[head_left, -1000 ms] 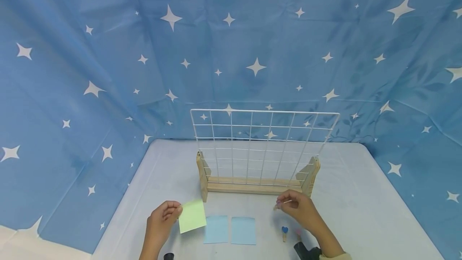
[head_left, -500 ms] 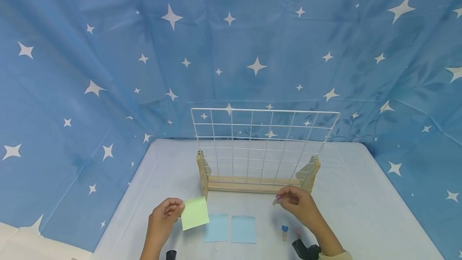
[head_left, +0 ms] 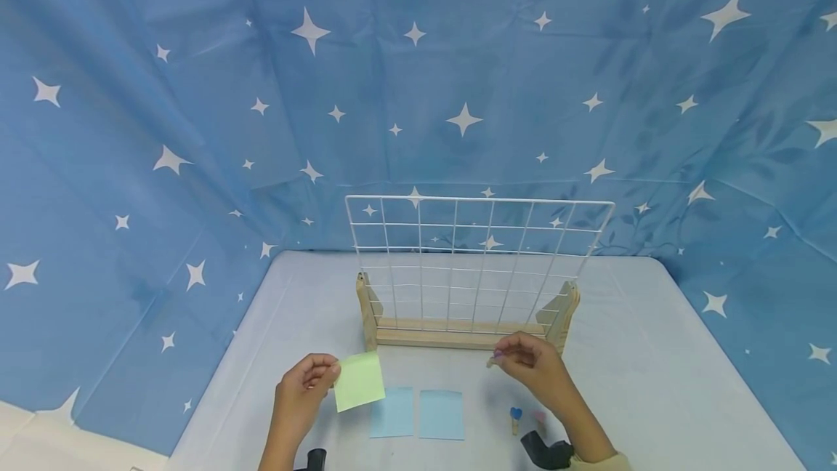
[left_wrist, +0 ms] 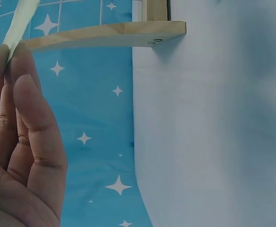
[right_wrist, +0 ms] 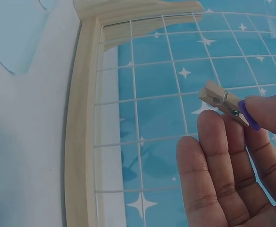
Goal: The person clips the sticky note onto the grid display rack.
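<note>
Between thumb and fingers my left hand [head_left: 302, 395] pinches the edge of a light green sticky note [head_left: 360, 382], held up in front of the wire grid rack. The note appears edge-on in the left wrist view. My right hand [head_left: 538, 369] pinches a small wooden clothespin [right_wrist: 225, 103] by its end, where a purple decoration [right_wrist: 249, 115] shows beside the thumb. The clothespin points toward the rack. Two light blue sticky notes [head_left: 441, 415] lie side by side on the table between the hands; the green note overlaps the left one in the head view.
A white wire grid [head_left: 467, 260] stands in a wooden base [head_left: 438, 339] at the table's middle. A blue heart clothespin [head_left: 516, 420] and a pink one [head_left: 539, 419] lie near the right forearm. A blue starry cloth [head_left: 418, 78] hangs behind the white table [head_left: 641, 355].
My left hand has carried the green note slightly to the right and toward the rack. My right hand with the clothespin has shifted a little left and forward.
</note>
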Demonstrator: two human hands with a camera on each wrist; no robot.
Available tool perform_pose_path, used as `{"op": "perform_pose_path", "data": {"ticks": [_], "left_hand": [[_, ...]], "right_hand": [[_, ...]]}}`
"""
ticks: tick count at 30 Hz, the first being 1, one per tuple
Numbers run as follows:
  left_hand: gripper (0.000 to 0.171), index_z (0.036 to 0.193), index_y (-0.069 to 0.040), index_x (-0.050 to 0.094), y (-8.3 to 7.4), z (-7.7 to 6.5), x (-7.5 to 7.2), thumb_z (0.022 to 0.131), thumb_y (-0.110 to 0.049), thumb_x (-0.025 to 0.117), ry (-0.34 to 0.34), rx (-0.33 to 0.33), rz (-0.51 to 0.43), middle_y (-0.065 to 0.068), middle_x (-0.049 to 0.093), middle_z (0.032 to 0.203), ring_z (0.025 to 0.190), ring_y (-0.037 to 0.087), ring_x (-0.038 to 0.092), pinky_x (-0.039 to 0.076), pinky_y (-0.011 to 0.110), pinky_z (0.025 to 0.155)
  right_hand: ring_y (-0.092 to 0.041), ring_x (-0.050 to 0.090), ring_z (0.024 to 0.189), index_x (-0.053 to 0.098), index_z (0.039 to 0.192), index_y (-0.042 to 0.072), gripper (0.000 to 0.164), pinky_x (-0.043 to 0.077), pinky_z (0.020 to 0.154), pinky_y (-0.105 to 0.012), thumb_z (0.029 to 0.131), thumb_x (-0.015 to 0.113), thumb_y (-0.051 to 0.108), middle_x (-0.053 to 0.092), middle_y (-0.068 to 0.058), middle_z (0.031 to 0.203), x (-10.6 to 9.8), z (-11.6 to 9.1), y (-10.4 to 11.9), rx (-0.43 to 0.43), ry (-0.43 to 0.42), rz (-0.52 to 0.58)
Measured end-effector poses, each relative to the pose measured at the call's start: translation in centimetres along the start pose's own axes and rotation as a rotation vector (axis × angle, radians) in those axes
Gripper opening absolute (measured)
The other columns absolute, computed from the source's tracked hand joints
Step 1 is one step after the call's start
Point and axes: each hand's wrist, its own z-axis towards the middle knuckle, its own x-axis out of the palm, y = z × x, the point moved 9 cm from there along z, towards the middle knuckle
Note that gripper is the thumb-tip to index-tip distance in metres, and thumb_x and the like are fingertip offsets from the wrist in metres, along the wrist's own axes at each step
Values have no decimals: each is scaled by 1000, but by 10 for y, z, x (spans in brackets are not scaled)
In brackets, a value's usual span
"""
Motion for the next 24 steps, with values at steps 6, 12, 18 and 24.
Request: {"op": "perform_pose_path", "data": {"ticks": [6, 12, 18, 24], "left_hand": [[17, 102, -10, 71, -6, -3, -2, 94, -25, 71, -15, 29, 1, 1, 71, 90, 81, 15, 62, 58, 33, 69], [19, 102, -9, 71, -15, -6, -5, 94, -26, 71, -32, 53, -12, 2, 70, 91, 81, 14, 61, 55, 27, 68], [20, 102, -9, 71, -22, -6, -5, 95, -28, 70, -40, 68, 2, 1, 70, 92, 83, 12, 62, 51, 24, 71], [15, 101, -11, 71, -26, -4, -6, 95, -25, 70, -54, 80, 4, 1, 71, 91, 84, 13, 62, 49, 25, 74]], "right_hand": [[-9, 68, 86, 66, 104, -7, 18, 58, 76, -23, 87, 71, -4, 68, -19, 100, -1, 0, 4, 8, -23, 14], [-10, 68, 87, 67, 102, -4, 15, 58, 76, -23, 88, 71, -3, 68, -15, 100, -2, 0, 11, -14, -36, -3], [-10, 68, 86, 66, 103, -3, 16, 58, 74, -24, 88, 72, 0, 68, -16, 99, -3, 3, 19, -60, -52, -3], [-9, 68, 85, 67, 102, -3, 14, 58, 74, -23, 89, 72, 0, 68, -16, 98, -4, 4, 23, -90, -59, 4]]}}
